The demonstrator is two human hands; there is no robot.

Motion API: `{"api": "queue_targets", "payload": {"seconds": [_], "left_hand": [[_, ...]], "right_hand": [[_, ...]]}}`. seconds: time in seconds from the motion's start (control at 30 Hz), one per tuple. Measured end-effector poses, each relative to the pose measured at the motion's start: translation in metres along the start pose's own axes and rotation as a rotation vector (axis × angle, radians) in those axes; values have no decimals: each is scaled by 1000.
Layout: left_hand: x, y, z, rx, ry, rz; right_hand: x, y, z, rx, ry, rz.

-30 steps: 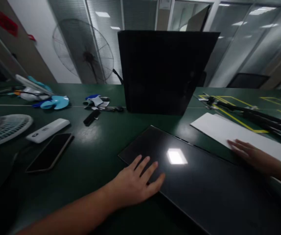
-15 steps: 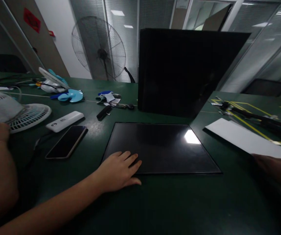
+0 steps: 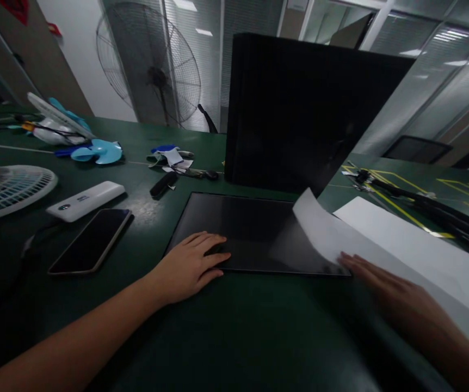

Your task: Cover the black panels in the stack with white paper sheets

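A flat black display panel (image 3: 254, 234) lies face up on the dark green table. My left hand (image 3: 191, 264) rests palm down on the panel's left part, fingers stretched out and holding nothing. My right hand (image 3: 393, 288) grips the lower edge of a white sheet of paper (image 3: 328, 231), thumb hidden beneath. The sheet's far end curls up above the panel's right part, and the rest trails to the right. Under and behind it lies more white paper (image 3: 414, 237) on the table.
A black monitor-like screen (image 3: 300, 114) stands behind the panel. To the left are a phone (image 3: 91, 241), a white power bank (image 3: 87, 200), a white fan grille (image 3: 18, 188) and blue fan blades (image 3: 99, 151). Dark rods (image 3: 434, 204) lie at the right. Part of another arm shows at the left edge.
My right hand has brought a white sheet leftward from the paper at the right, over the panel's right end. My left hand stays on the panel. The view has shifted, and the arm at left has mostly left it.
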State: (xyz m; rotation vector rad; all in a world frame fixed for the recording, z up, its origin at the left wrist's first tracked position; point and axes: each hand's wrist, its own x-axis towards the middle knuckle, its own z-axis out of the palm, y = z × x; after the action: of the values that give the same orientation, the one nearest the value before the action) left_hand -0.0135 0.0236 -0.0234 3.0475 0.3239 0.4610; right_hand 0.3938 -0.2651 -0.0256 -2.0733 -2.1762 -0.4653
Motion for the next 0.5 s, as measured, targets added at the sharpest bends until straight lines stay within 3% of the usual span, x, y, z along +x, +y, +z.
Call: {"api": "queue_targets", "payload": {"seconds": [0.07, 0.17, 0.3, 0.4, 0.5], "left_hand": [[0, 7, -5, 21, 144, 14], [-1, 18, -11, 94, 320, 80], [-3, 23, -11, 151, 222, 53], [-5, 20, -9, 141, 190, -47], [-6, 15, -9, 96, 87, -103]], "right_hand": [[35, -48, 5, -12, -11, -141], [89, -105, 13, 86, -66, -219], [140, -147, 17, 242, -132, -269], [156, -142, 16, 348, -161, -303], [154, -89, 18, 339, -92, -220]]}}
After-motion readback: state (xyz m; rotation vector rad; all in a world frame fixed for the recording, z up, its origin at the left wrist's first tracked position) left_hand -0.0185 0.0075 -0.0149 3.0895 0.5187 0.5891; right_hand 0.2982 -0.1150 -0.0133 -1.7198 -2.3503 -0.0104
